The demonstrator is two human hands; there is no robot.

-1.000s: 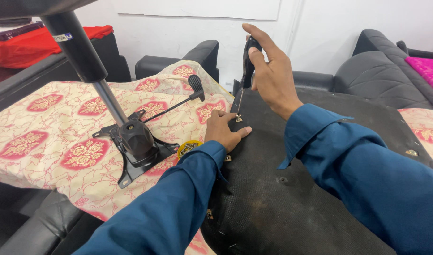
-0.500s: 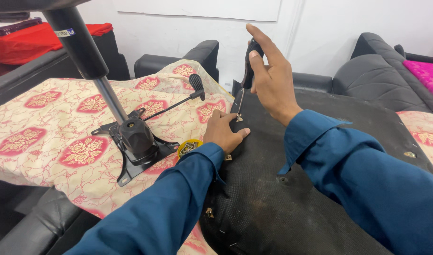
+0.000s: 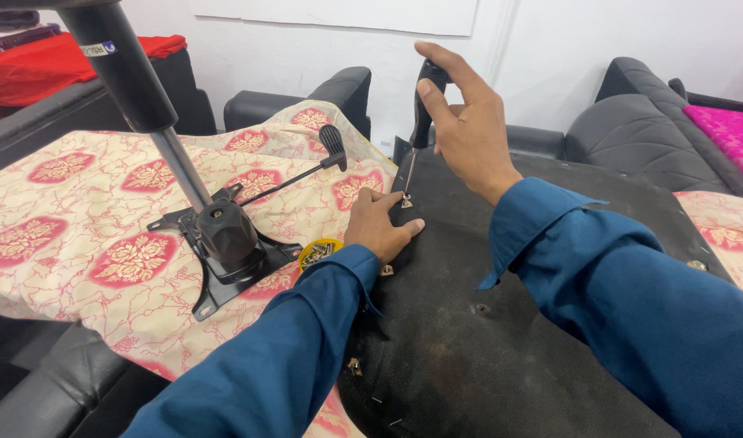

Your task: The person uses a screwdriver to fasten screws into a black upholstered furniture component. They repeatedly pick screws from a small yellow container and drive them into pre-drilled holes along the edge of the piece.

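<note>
My right hand (image 3: 462,126) grips the black handle of a screwdriver (image 3: 420,109) held upright, its thin shaft pointing down to a small screw (image 3: 405,202) on the edge of a black upturned chair seat (image 3: 501,324). My left hand (image 3: 379,223) rests flat on that seat edge, fingers beside the screwdriver tip. Both sleeves are dark blue.
A black chair tilt mechanism (image 3: 221,239) with a gas-lift column (image 3: 136,89) and a lever (image 3: 306,166) lies on a cream and red patterned cloth (image 3: 87,235). A small yellow tin of screws (image 3: 318,252) sits by my left wrist. Black sofas (image 3: 639,130) stand behind.
The view has shifted slightly. Both hands and the screwdriver stay in nearly the same place on the seat edge.
</note>
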